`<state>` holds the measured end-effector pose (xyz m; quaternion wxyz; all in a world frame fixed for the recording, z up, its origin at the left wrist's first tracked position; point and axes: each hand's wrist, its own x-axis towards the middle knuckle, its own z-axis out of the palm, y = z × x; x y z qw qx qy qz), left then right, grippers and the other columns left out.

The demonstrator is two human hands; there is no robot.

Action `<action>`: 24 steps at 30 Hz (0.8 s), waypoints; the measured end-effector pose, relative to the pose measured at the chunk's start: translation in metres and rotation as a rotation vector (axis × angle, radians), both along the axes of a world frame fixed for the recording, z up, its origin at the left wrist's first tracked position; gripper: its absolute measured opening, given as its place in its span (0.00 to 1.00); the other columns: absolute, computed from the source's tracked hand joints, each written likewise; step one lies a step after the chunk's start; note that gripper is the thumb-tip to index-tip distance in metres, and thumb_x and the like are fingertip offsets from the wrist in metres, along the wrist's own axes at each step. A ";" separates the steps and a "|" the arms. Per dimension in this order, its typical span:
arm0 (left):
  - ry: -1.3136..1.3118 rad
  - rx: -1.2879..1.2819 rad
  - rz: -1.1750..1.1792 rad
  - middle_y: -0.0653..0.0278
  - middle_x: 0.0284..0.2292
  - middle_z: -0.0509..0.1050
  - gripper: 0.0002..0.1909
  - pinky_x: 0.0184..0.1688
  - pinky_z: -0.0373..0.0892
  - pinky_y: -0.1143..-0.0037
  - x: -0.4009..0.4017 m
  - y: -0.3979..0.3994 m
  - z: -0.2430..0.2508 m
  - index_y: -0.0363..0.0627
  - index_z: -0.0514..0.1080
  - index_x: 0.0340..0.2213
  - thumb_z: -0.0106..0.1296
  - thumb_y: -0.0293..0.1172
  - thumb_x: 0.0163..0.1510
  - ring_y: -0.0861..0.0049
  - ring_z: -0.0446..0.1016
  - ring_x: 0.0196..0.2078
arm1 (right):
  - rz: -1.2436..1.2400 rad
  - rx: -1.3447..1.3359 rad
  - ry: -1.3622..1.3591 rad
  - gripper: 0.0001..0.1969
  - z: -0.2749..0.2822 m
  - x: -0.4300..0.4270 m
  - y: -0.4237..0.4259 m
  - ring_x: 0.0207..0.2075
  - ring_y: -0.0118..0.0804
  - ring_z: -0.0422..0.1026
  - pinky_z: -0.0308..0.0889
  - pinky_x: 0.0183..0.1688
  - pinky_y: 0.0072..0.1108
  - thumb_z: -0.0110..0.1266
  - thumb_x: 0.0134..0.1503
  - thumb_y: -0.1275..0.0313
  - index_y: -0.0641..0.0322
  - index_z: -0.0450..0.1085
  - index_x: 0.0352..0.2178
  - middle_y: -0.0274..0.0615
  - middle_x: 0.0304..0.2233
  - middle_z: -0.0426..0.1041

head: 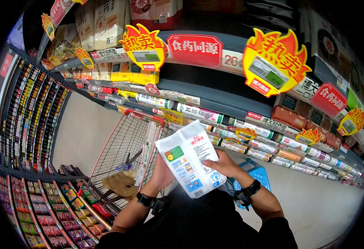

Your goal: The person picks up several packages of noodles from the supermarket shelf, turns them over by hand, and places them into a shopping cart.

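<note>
A white food package, printed with writing, small pictures and a barcode, is held up in front of my chest. My left hand grips its left edge, the fingers hidden behind it. On the opposite side my right hand holds the package, with the thumb lying across the printed face. Just left of the package stands a wire shopping cart with a red rim. Inside the cart are a brown bag and a clear plastic bottle.
Ahead runs a store shelf with rolled noodle packs, yellow packs and flame-shaped price signs. A blue plastic stool stands to the right, close to the lower shelf. Racks of bottles and packaged goods line the left.
</note>
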<state>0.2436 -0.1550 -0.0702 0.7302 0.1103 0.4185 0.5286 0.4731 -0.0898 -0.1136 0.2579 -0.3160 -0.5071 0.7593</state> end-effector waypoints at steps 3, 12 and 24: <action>0.193 0.147 -0.068 0.52 0.53 0.58 0.31 0.55 0.59 0.58 -0.027 -0.014 -0.010 0.43 0.48 0.55 0.43 0.44 0.56 0.58 0.60 0.55 | 0.040 0.059 -0.066 0.24 0.007 -0.028 0.005 0.37 0.31 0.73 0.69 0.38 0.22 0.56 0.51 0.63 0.71 0.64 0.44 0.47 0.39 0.72; 0.040 0.025 0.178 0.54 0.49 0.64 0.26 0.51 0.65 0.61 -0.109 -0.028 -0.024 0.40 0.52 0.52 0.47 0.31 0.54 0.63 0.66 0.51 | 0.143 0.107 -0.161 0.23 0.001 -0.126 0.014 0.37 0.33 0.72 0.68 0.40 0.24 0.56 0.52 0.62 0.70 0.65 0.44 0.48 0.38 0.73; 0.169 0.035 0.427 0.57 0.42 0.70 0.27 0.43 0.69 0.72 -0.297 -0.067 -0.041 0.35 0.59 0.47 0.56 0.22 0.45 0.72 0.71 0.42 | 0.351 0.172 -0.265 0.25 0.000 -0.347 0.005 0.41 0.36 0.71 0.66 0.44 0.25 0.60 0.48 0.63 0.66 0.64 0.44 0.47 0.39 0.72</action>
